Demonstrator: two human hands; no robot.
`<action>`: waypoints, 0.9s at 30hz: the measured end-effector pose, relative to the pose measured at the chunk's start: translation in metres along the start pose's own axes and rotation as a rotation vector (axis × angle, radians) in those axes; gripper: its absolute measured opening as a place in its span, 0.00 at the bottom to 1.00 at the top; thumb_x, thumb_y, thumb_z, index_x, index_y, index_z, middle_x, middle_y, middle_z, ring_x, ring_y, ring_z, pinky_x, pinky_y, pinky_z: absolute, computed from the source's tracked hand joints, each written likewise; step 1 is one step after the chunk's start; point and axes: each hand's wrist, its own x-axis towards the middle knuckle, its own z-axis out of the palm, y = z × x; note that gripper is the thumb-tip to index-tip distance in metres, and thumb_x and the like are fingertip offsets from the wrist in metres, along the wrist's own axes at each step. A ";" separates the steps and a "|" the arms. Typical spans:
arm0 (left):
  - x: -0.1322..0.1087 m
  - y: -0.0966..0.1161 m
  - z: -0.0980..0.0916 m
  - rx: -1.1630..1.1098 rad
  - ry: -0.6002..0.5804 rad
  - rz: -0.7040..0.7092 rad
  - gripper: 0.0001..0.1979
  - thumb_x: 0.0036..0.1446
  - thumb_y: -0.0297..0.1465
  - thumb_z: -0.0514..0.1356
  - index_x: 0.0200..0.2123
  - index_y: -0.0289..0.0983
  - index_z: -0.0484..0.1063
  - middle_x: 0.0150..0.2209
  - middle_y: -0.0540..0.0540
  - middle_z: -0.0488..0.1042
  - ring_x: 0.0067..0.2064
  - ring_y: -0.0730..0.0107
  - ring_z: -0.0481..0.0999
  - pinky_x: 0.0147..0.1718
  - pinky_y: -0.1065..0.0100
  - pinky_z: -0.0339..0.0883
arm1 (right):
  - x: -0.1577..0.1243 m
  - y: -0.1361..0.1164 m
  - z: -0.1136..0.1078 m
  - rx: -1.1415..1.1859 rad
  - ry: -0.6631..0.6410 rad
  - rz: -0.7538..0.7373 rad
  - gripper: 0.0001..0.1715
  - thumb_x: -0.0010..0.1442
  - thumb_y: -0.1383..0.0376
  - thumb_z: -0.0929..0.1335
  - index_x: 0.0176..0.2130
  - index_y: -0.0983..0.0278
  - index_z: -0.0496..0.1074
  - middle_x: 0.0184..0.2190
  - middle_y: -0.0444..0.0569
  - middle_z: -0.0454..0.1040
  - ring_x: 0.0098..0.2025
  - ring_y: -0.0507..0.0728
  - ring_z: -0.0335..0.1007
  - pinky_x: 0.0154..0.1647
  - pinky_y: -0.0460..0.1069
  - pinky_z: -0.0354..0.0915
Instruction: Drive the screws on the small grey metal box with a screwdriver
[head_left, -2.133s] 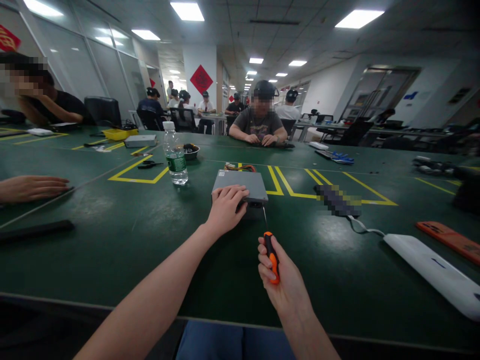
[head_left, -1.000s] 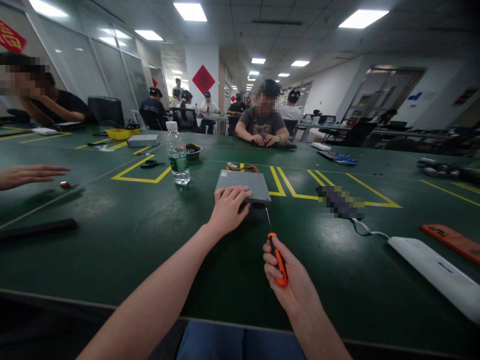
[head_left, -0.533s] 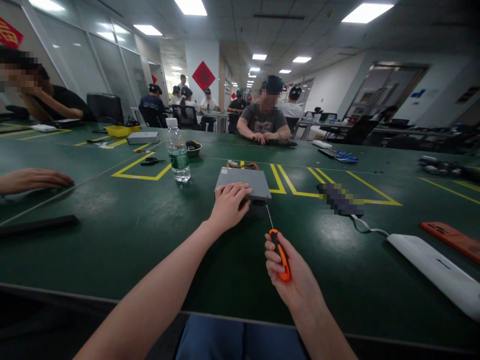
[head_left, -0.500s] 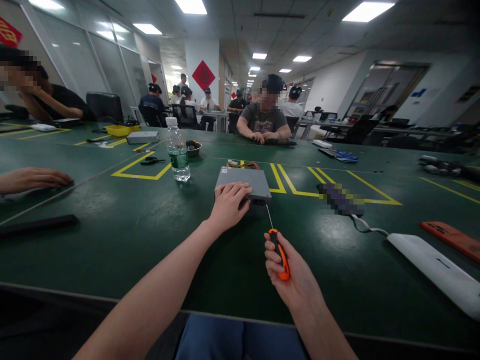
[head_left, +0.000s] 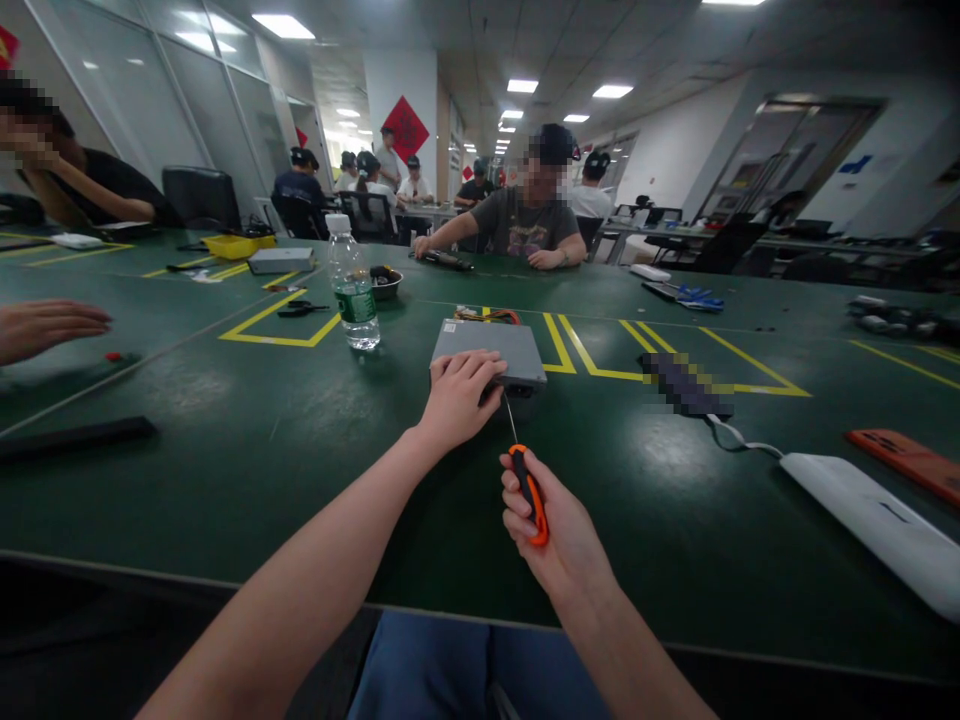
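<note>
A grey metal power supply unit lies flat on the green table, with a bundle of coloured wires at its far edge. Over its near left corner, my left hand has its fingers on the top and its thumb down by the front face, steadying it. My right hand is wrapped round the orange and black handle of a screwdriver. The thin shaft points up toward the unit's near face, close to my left thumb. Whether the tip touches the unit cannot be made out.
Left of the unit stands a water bottle, with a metal bowl behind it. On the right lie a white power bank, its cable, and an orange phone. A co-worker's hand is at far left; another person sits opposite.
The screwdriver and my right hand have moved left along the unit's near face, toward my left thumb. My left hand stays on the unit. The co-worker's hand at left has lifted.
</note>
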 end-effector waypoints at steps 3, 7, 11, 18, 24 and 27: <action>0.000 0.000 0.000 -0.003 -0.008 0.000 0.13 0.59 0.31 0.53 0.47 0.43 0.67 0.54 0.49 0.69 0.56 0.63 0.64 0.51 0.57 0.49 | 0.002 0.000 0.001 0.003 0.008 -0.010 0.10 0.61 0.66 0.63 0.31 0.71 0.69 0.19 0.42 0.64 0.13 0.42 0.52 0.08 0.36 0.48; 0.000 0.000 -0.001 -0.002 -0.011 -0.001 0.13 0.59 0.31 0.53 0.47 0.43 0.67 0.54 0.49 0.69 0.56 0.63 0.64 0.51 0.57 0.49 | 0.003 0.003 0.001 0.001 0.008 -0.046 0.08 0.58 0.67 0.65 0.31 0.70 0.68 0.20 0.43 0.65 0.14 0.42 0.52 0.08 0.36 0.48; 0.000 0.000 -0.001 -0.006 -0.012 -0.006 0.13 0.59 0.32 0.53 0.47 0.43 0.67 0.54 0.49 0.69 0.56 0.63 0.64 0.52 0.57 0.49 | 0.003 0.007 0.004 -0.017 0.043 -0.127 0.08 0.49 0.70 0.71 0.26 0.68 0.66 0.21 0.42 0.66 0.15 0.42 0.54 0.08 0.35 0.46; 0.000 0.000 -0.001 -0.004 -0.010 -0.003 0.13 0.59 0.32 0.52 0.47 0.43 0.67 0.54 0.49 0.69 0.56 0.63 0.64 0.52 0.57 0.49 | 0.003 0.008 0.004 0.012 0.009 -0.043 0.09 0.59 0.66 0.65 0.31 0.71 0.70 0.21 0.44 0.67 0.16 0.43 0.56 0.10 0.36 0.51; 0.000 0.000 0.000 0.000 -0.012 -0.005 0.13 0.59 0.32 0.53 0.48 0.43 0.66 0.54 0.49 0.69 0.56 0.63 0.64 0.52 0.57 0.49 | 0.003 0.011 0.003 0.007 0.053 -0.127 0.05 0.54 0.69 0.68 0.28 0.68 0.67 0.21 0.43 0.67 0.15 0.43 0.54 0.09 0.36 0.49; 0.000 -0.001 0.000 0.000 -0.015 -0.003 0.13 0.59 0.32 0.53 0.48 0.43 0.66 0.54 0.48 0.69 0.56 0.62 0.64 0.51 0.57 0.49 | 0.002 0.010 0.003 0.026 0.037 -0.100 0.06 0.56 0.69 0.67 0.28 0.69 0.68 0.22 0.44 0.67 0.16 0.43 0.56 0.10 0.36 0.52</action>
